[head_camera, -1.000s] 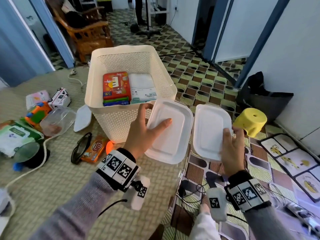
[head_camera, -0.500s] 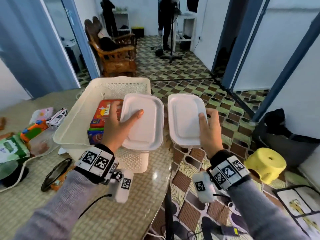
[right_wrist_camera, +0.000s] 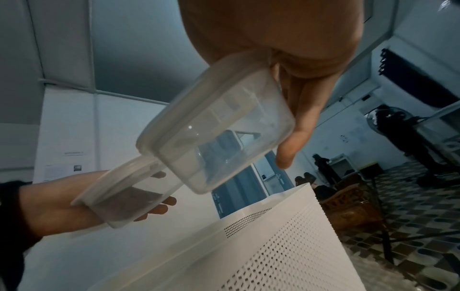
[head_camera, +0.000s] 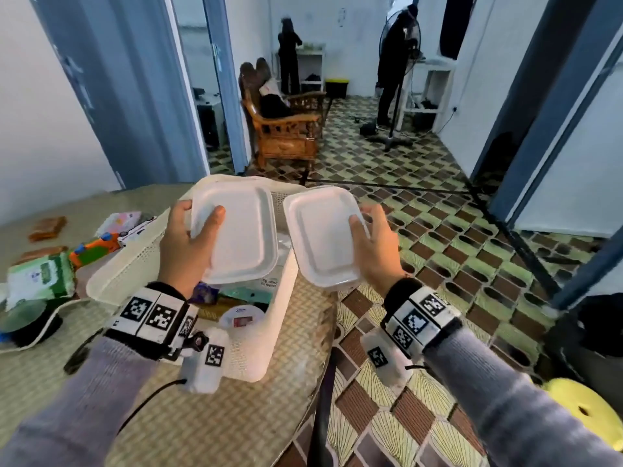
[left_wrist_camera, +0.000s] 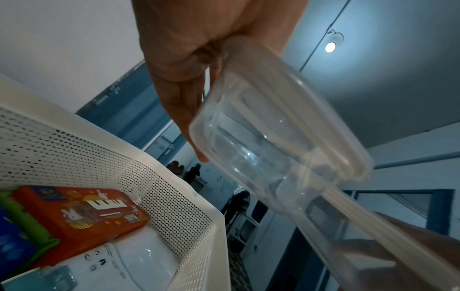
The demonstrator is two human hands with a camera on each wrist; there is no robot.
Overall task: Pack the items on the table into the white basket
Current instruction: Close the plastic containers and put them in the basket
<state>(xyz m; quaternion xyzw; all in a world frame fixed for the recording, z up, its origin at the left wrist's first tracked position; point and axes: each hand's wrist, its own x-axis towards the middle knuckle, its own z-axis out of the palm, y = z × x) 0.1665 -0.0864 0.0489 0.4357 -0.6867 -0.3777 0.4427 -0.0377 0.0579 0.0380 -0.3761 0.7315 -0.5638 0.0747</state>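
Two lidded clear plastic containers are up in the air, one in each hand. The left hand [head_camera: 187, 244] grips the left container [head_camera: 237, 234] at its near-left corner, thumb on the lid and fingers curled underneath, as the left wrist view confirms [left_wrist_camera: 278, 137]. It hangs over the open mouth of the white basket [head_camera: 121, 274], which sits on the table [head_camera: 202, 426] at about 12 o'clock from the person. The right hand [head_camera: 379, 249] clasps the right container [head_camera: 323, 237] the same way, thumb on the lid and fingers under the base; this one hangs at about 1 o'clock, beyond the basket's right wall and past the table edge, over the tiled floor. The two containers are just beside each other; whether they touch cannot be told.

The basket already holds an orange toy-piano box [left_wrist_camera: 79, 210], a white packet and other small goods. At 9 to 10 o'clock on the table lie a wet-wipes pack [head_camera: 40, 278], an orange toy [head_camera: 91, 249] and other items not yet packed.

The step in hand looks like carrying both containers to the basket. Next, the left container likely needs lowering flat onto the contents; the right one probably must shift toward 11 o'clock to clear the basket's rim before going down.
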